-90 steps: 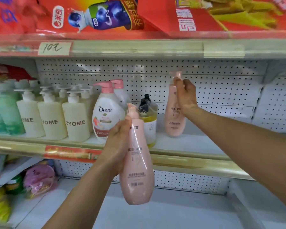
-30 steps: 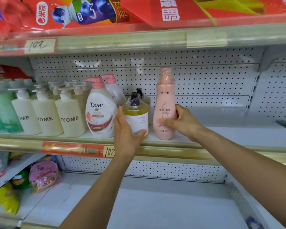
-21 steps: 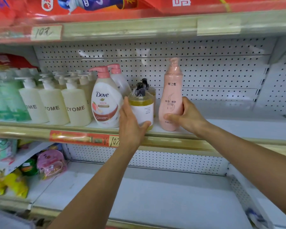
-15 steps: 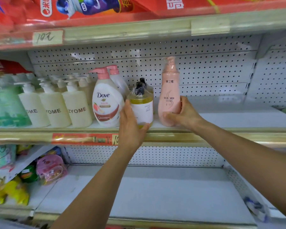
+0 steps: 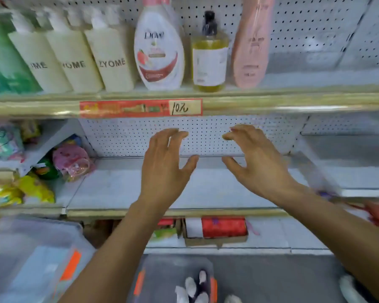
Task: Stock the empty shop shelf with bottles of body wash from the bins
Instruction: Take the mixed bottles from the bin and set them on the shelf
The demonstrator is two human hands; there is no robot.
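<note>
Your shop shelf (image 5: 293, 99) runs across the top of the view behind a gold edge rail, with a white pegboard back. On it, from the left, stand a green pack (image 5: 7, 62), three cream ZYOME bottles (image 5: 112, 60), a white Dove bottle (image 5: 159, 51), an amber bottle (image 5: 209, 62) with a black pump, and a tall pink bottle (image 5: 251, 44). The pink bottle is upright just right of the amber one; the shelf to its right is bare. A red price tag (image 5: 140, 108) marked 10 sits on the rail below the Dove bottle.

The lower shelf (image 5: 206, 193) lies beneath, with pink and yellow packets (image 5: 71, 159) at its left end.

At the bottom you have a clear bin (image 5: 31, 259) on the left and a second bin (image 5: 173, 281) in the middle, holding white bottle caps (image 5: 193, 289); the view there is blurred.

Your left hand (image 5: 165, 169) and right hand (image 5: 256, 162) hang side by side in front of the lower shelf, apart from each other and well below the bottles. Both hold nothing: fingers spread and loosely bent, thumbs pointing inward.
</note>
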